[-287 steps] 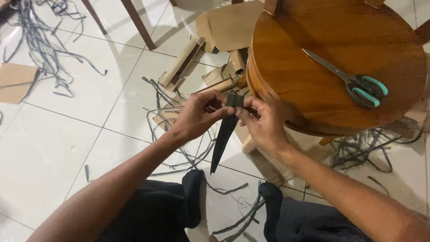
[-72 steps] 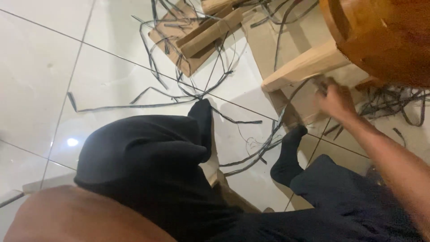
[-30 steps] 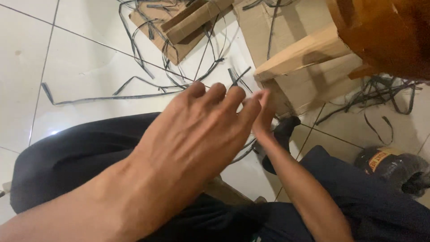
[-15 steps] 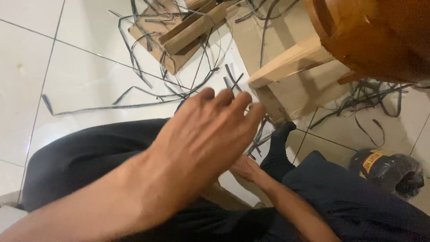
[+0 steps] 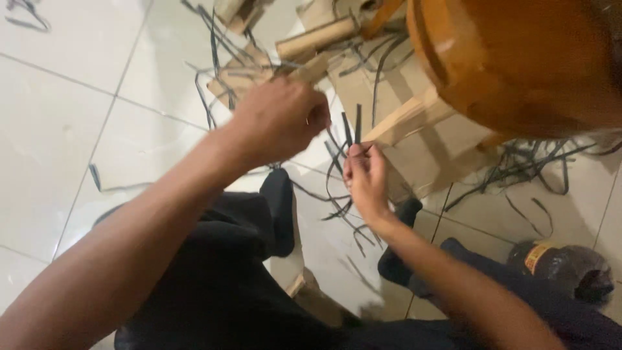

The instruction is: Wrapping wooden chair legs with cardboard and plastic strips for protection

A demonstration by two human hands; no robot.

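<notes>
Head view: half a second earlier the right hand (image 5: 366, 178) was down by the knees, empty; now it had risen, pinching thin dark strips (image 5: 350, 133) upright beside the wooden stool (image 5: 518, 58). The left hand (image 5: 278, 120), curled, had closed in on their tips; its grip could not be told.

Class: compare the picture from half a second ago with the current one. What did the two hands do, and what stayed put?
The left hand moved forward and curled from spread to closed. The right hand rose from beside the knee and now pinches thin dark strips. The wooden stool, cardboard pieces and loose strips on the tiled floor stayed put.
</notes>
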